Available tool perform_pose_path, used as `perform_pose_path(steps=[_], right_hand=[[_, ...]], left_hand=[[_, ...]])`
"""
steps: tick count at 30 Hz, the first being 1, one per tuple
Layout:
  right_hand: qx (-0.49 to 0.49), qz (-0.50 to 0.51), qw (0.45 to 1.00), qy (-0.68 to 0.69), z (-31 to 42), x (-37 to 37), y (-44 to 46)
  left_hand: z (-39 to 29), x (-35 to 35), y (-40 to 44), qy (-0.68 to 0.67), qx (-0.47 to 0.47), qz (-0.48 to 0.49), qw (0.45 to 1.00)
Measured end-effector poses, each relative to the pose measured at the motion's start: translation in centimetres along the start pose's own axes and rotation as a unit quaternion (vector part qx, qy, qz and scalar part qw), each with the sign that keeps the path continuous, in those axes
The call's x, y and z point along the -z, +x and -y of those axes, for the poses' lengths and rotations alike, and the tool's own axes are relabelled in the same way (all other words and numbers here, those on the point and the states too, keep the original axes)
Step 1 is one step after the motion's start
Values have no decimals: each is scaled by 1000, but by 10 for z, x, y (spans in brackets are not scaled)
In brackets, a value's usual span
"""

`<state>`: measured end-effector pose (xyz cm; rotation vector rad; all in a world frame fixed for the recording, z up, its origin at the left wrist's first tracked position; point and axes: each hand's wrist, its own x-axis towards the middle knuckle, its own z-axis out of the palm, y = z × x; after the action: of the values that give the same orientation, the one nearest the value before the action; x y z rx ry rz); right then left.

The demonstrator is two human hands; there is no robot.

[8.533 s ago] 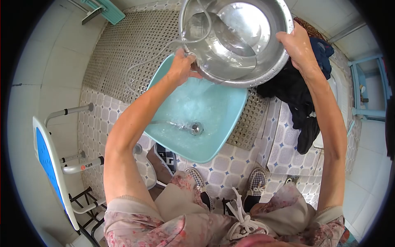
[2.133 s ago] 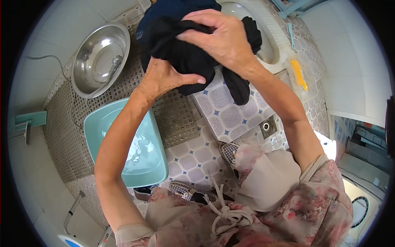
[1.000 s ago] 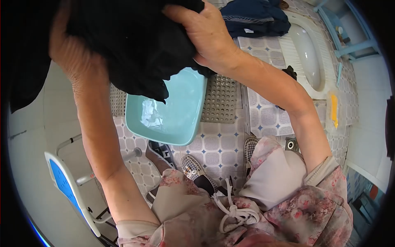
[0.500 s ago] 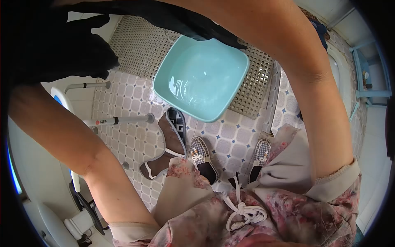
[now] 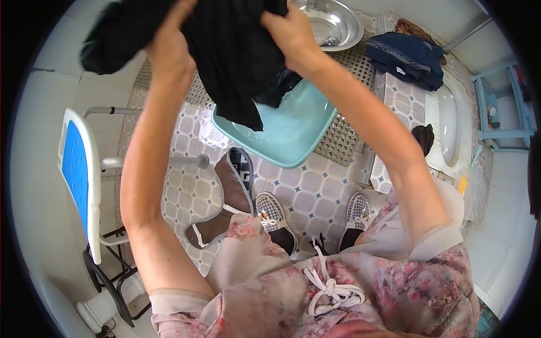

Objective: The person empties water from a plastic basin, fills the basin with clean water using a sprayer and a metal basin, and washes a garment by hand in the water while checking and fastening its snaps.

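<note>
A black piece of clothing hangs spread between my two hands, its lower corner over the near left part of a turquoise basin. My left hand is closed on the cloth at the upper left, and a bunched end of it sticks out beyond that hand. On the other side, my right hand grips the cloth's upper right edge. Water shows in the basin, which stands on the floor in front of my feet. The garment's exact kind is hard to tell, and its top runs out of view.
A metal bowl stands behind the basin on a perforated mat. Dark blue clothing lies at the right, near a squat toilet. At the left is a blue-and-white seat with metal legs. A brown mat lies beside my shoes.
Both hands have come down into view with the black clothing, which has moved from the upper left to above the basin. The metal bowl and the blue clothing now show more fully.
</note>
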<state>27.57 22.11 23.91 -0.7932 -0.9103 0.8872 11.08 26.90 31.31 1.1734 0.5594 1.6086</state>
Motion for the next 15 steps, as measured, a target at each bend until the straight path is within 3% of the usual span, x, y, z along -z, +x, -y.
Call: perform_pose_path(steps=[2,3,5,7,8,10,14,15], right_hand=[[-42,-89,979,-181,-62,51,-15],[-74,-91,951,-285,-63,66,-33],[-153,-8,894,-421,-50,88,-61],[-184,120,825,-521,-60,113,-73],[-238,210,769,-554,-59,123,-74],[-302,281,704,-578,-43,126,-77],[-253,109,823,-497,-53,126,-74],[-239,105,807,-530,-60,122,-71]], left_hand=[[42,9,-37,84,37,79,993],[63,19,-50,81,150,92,981],[96,39,-68,163,237,153,946],[123,50,-80,115,404,160,893],[138,56,-86,142,426,183,874],[159,65,-99,199,469,227,830],[192,75,-109,225,540,237,776],[200,77,-110,215,552,244,767]])
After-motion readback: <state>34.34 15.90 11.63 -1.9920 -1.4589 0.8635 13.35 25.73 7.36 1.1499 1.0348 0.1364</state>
